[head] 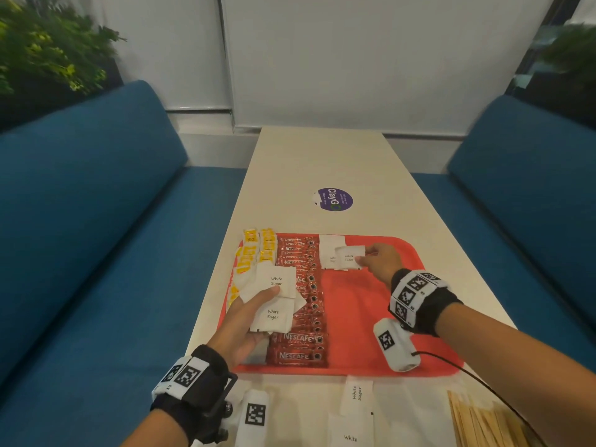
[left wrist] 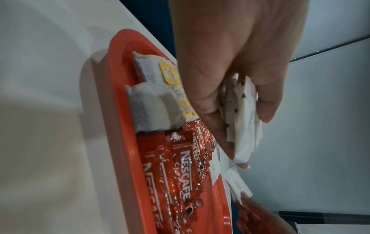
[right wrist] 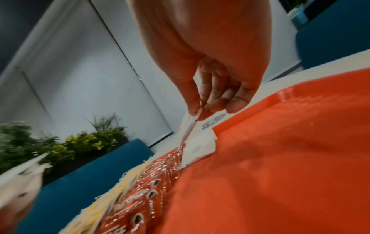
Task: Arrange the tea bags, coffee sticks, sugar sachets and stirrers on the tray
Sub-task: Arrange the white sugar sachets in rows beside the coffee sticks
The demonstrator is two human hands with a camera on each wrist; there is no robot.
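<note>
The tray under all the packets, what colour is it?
The tray is red, leaning orange; the head view shows it best.

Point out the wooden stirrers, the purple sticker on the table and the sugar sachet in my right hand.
wooden stirrers (head: 483,421), head view, middle of the bundle.
purple sticker (head: 335,199), head view, its centre.
sugar sachet (head: 349,256), head view, printed face.

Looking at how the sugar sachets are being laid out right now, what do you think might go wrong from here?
1. The left hand grips several loose sugar sachets fanned above the coffee sticks; one might slip and disturb that row.
2. The right hand pinches one sachet by its edge, tilted over those already on the tray; it may land crooked.
</note>
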